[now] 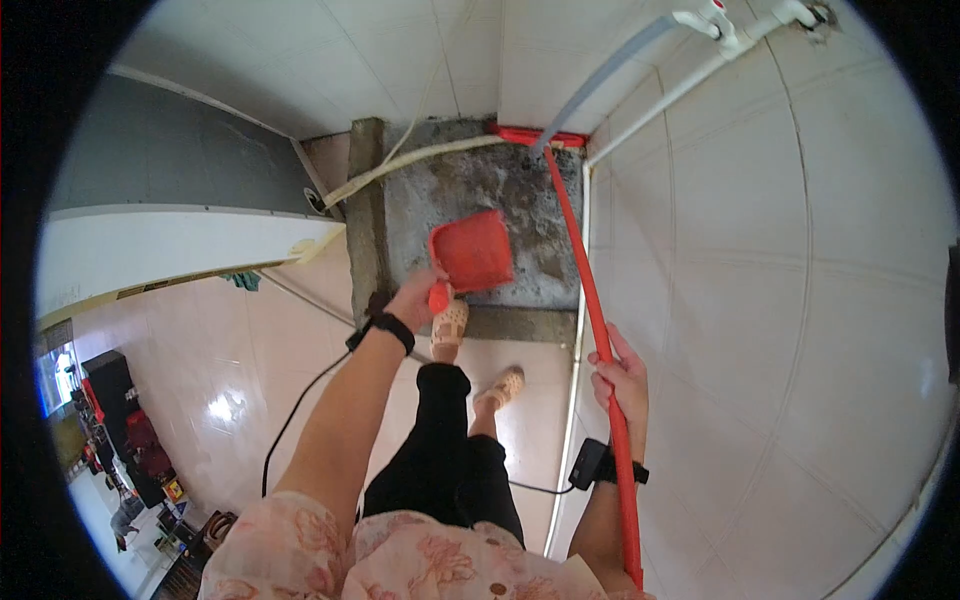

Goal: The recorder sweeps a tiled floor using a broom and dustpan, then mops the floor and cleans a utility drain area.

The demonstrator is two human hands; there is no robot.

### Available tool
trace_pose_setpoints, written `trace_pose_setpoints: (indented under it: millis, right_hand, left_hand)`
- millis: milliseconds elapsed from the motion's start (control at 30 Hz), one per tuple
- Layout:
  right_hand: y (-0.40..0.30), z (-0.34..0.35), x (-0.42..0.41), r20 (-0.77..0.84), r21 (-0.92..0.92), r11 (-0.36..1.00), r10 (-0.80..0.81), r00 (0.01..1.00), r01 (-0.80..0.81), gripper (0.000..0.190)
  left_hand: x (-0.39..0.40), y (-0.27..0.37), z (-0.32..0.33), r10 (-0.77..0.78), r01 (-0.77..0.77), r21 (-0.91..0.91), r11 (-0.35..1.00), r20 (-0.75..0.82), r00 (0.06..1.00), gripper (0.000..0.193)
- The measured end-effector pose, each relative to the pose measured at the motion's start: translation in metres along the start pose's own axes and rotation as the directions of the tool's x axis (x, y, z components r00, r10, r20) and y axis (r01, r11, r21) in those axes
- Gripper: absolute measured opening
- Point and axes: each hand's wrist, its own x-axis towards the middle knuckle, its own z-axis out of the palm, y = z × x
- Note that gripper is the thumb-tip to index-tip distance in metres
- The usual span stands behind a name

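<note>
My left hand (411,300) grips the short handle of a red plastic dustpan (474,251). The pan is held over a stained concrete basin floor (529,251), and the frame does not settle whether it touches down. My right hand (624,379) is wrapped around the long red pole (581,247) of a broom or squeegee. At the pole's far end, the red head (574,140) lies in the back corner against the tiled wall. A grey hose (611,71) hangs in front of part of that head.
A concrete curb (367,202) borders the basin, crossed by a pale drain hose (435,152). White pipe (686,94) with a tap (709,21) runs along the right tiled wall (739,315). A grey-sided cabinet or appliance (172,150) stands left. One clog (450,322) is at the curb.
</note>
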Motion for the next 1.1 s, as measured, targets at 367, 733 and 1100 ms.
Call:
trace_pose_setpoints:
  millis: [367,733,1100]
  right_hand:
    - [0.008,-0.004,-0.171,-0.133,0.067,0.978,0.206,0.97,-0.198,0.061]
    - [-0.051,-0.006,-0.269,-0.331,-0.469,0.74,0.358,0.873,-0.482,0.058]
    - [-0.057,-0.016,-0.247,-0.278,-0.745,0.546,0.268,0.922,-0.383,0.056]
  left_hand:
    - [0.002,-0.001,-0.007,0.105,-0.103,-0.033,0.994,0.047,0.993,0.01]
    - [0.026,-0.009,-0.007,0.052,-0.05,-0.164,0.985,0.01,0.999,0.012]
    - [0.03,-0.041,0.008,0.091,-0.09,-0.118,0.989,0.004,0.996,0.007]
